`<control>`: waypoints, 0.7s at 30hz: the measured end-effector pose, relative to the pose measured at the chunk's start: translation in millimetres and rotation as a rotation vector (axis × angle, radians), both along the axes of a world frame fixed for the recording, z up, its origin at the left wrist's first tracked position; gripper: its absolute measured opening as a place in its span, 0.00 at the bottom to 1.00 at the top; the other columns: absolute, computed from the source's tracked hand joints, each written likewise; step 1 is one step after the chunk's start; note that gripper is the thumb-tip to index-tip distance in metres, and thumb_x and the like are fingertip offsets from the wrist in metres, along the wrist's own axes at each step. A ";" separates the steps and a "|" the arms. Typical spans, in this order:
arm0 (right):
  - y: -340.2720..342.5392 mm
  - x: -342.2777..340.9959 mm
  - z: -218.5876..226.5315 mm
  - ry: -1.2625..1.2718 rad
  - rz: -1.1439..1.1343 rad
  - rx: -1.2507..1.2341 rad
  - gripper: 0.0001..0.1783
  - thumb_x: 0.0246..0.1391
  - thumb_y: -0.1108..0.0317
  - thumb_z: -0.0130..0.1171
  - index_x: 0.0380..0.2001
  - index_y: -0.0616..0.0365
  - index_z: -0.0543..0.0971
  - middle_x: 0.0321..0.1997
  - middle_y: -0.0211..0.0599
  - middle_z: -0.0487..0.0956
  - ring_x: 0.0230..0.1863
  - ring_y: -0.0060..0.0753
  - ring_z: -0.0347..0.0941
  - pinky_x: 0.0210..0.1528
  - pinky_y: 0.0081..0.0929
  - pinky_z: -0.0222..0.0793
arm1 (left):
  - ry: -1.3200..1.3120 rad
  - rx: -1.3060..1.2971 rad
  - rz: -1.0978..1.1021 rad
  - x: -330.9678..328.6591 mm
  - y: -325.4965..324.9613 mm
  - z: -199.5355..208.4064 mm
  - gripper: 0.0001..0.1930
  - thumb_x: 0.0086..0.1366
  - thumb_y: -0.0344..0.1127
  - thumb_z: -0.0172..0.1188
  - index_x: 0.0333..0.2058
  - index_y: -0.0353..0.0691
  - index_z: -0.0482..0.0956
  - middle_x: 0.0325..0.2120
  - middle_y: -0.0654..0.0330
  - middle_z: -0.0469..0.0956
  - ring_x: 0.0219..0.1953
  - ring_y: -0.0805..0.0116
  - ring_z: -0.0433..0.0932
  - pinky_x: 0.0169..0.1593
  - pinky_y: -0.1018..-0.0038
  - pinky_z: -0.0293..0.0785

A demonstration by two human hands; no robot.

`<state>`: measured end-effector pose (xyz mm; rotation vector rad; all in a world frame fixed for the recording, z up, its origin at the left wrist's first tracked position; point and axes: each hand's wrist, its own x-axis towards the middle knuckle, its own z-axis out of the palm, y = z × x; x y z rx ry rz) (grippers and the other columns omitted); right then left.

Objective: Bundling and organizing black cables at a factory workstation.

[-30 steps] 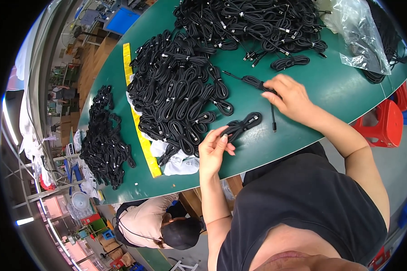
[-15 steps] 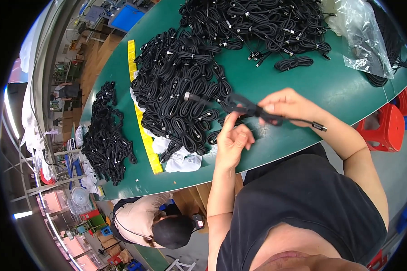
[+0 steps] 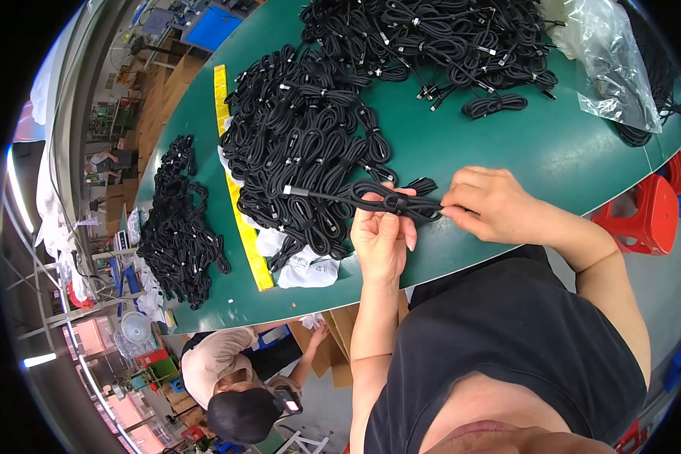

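Note:
Over the near edge of the green table I hold a coiled black cable (image 3: 367,193) with both hands. My left hand (image 3: 382,238) is closed around the middle of the coil, thumb on top beside a dark tie band. My right hand (image 3: 495,204) pinches the right end of the same coil between thumb and fingers. One silver-tipped plug (image 3: 295,191) sticks out to the left, above the pile; the cable's other end is hidden at my right fingers. Just left of my hands lies a large pile of coiled black cables (image 3: 303,144).
Another cable heap (image 3: 431,38) covers the far side, with one coil (image 3: 495,106) apart. A clear plastic bag (image 3: 620,76) lies far right. Yellow tape (image 3: 242,197) separates a smaller cable pile (image 3: 178,227). Red stools (image 3: 643,216) stand at right; a co-worker (image 3: 234,393) bends near cardboard boxes.
The coil has come out of its blur and lies stretched sideways between my hands. My left hand now grips its middle; my right has shifted to its end. The co-worker reaches toward a box.

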<state>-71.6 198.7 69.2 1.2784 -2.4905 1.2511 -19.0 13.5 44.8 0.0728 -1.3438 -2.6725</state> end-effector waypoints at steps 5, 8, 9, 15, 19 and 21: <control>-7.1 4.6 -1.2 0.161 0.000 -0.029 0.08 0.41 0.70 0.60 0.27 0.58 0.72 0.25 0.35 0.68 0.27 0.36 0.68 0.26 0.31 0.65 | 0.002 -0.160 -0.171 5.3 1.6 -7.1 0.17 0.61 0.28 0.53 0.49 0.32 0.66 0.31 0.55 0.74 0.17 0.75 0.70 0.17 0.82 0.67; -15.4 8.7 1.2 0.164 -0.012 -0.027 0.11 0.39 0.70 0.60 0.28 0.58 0.71 0.25 0.35 0.67 0.28 0.36 0.68 0.26 0.30 0.65 | 0.014 -0.100 -0.177 5.5 7.1 -8.9 0.16 0.61 0.27 0.52 0.47 0.31 0.66 0.34 0.54 0.74 0.18 0.74 0.71 0.17 0.82 0.67; -17.4 8.2 4.3 0.165 -0.015 -0.027 0.11 0.39 0.70 0.60 0.28 0.58 0.71 0.25 0.35 0.67 0.28 0.36 0.68 0.26 0.30 0.65 | 0.029 -0.069 -0.157 4.2 5.2 -8.7 0.15 0.61 0.27 0.52 0.47 0.31 0.66 0.35 0.53 0.74 0.17 0.74 0.71 0.17 0.82 0.67; -19.1 5.5 6.4 0.270 -0.076 -0.015 0.11 0.36 0.73 0.60 0.27 0.59 0.72 0.26 0.35 0.67 0.29 0.35 0.68 0.28 0.28 0.66 | -0.016 0.002 0.008 2.1 -5.1 -2.0 0.13 0.61 0.27 0.51 0.46 0.33 0.69 0.41 0.51 0.72 0.16 0.75 0.69 0.13 0.84 0.64; -22.3 10.4 10.4 0.225 -0.068 -0.083 0.11 0.36 0.74 0.60 0.28 0.60 0.73 0.26 0.35 0.68 0.29 0.35 0.68 0.30 0.29 0.65 | -0.060 -0.087 -0.121 4.2 17.1 -2.9 0.16 0.62 0.33 0.52 0.46 0.31 0.68 0.36 0.56 0.74 0.15 0.78 0.67 0.14 0.86 0.60; -25.6 10.6 14.7 0.238 -0.079 -0.097 0.11 0.36 0.74 0.60 0.28 0.60 0.73 0.26 0.34 0.68 0.29 0.35 0.67 0.30 0.30 0.65 | -0.008 -0.027 -0.163 3.8 7.4 -6.7 0.15 0.62 0.31 0.52 0.47 0.34 0.69 0.42 0.56 0.73 0.16 0.78 0.66 0.17 0.85 0.61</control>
